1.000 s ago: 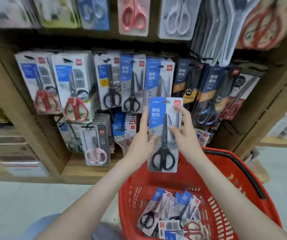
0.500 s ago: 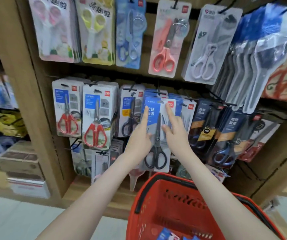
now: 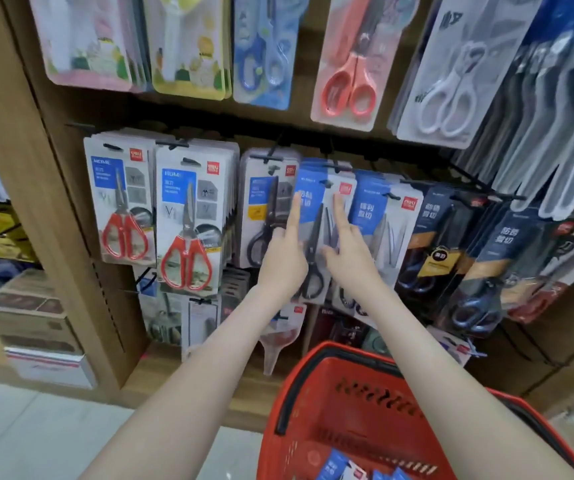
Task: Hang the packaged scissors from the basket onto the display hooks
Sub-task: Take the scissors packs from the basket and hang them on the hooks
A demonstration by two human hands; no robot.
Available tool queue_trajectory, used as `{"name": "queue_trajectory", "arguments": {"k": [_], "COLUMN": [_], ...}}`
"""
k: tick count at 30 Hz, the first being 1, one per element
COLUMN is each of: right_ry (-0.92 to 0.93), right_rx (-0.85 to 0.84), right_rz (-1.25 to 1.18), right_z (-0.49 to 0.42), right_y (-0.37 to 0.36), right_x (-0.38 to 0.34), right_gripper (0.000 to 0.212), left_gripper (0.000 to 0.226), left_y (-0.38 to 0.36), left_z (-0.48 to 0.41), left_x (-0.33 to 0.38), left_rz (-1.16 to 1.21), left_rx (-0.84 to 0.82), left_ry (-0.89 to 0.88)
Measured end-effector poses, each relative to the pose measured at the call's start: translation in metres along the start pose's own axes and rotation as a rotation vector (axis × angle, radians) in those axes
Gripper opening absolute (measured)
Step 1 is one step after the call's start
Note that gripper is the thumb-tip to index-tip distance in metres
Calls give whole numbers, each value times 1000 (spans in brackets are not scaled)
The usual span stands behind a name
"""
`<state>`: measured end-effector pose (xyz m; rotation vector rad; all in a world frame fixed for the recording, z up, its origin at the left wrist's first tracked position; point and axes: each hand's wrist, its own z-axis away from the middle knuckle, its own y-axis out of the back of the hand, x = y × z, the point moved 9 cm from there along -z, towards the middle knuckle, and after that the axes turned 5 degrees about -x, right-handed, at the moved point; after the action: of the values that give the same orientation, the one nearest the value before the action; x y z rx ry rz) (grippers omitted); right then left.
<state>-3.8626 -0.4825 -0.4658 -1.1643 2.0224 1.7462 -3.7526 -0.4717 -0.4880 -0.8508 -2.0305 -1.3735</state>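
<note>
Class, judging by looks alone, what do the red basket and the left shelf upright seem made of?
Red basket: probably moulded plastic, glossy, with slots punched in its wall.
Shelf upright: wood or wood-look board, matte tan; grain too blurred to tell which.

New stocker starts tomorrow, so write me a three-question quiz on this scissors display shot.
1. True or false: the red basket is empty.
2. The pack touched by the left hand and the right hand holds scissors with handles that are: A red, B black, C white.
3. Which finger of each hand lies straight up the pack's front?

Key: 1 false, more packs lie inside; 2 B; 3 the index finger.
</note>
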Motion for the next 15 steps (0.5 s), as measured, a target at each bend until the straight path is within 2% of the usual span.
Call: {"name": "queue_trajectory", "arguments": {"k": [3,5,7,9,10,11,13,15], "right_ry": [109,202,229,183,128,48,-106,-89], "right_rx": [12,64,101,44,-44,-172,-542,-922], "right_rz": [53,74,117,175,204,237,318,482], "right_z": [38,80,131,178,200,221,267,320], "right_y": [-3,-9,-22,-48,-67,-89,-135,-176], "right_x": [12,33,70,125,157,193,259,305], "right_gripper": [76,70,59,51,50,51,65,82], "left_gripper": [76,68,60,58,59,62,71,73], "left_y": [-23,-52,-88,-132,-156,-185,-251,-308], "left_z": [27,60,95,124,138,150,183,226], "left_x": [-17,-21,-14,-13,-17,-26,-56,-95], "left_rz": [-197,-233,-231,-220,-201,-190,-234,-382], "left_rx": [157,237,269,230,160,23,-379,-740], "left_ry": [35,48,-4,-43,-37,-6,111,177]}}
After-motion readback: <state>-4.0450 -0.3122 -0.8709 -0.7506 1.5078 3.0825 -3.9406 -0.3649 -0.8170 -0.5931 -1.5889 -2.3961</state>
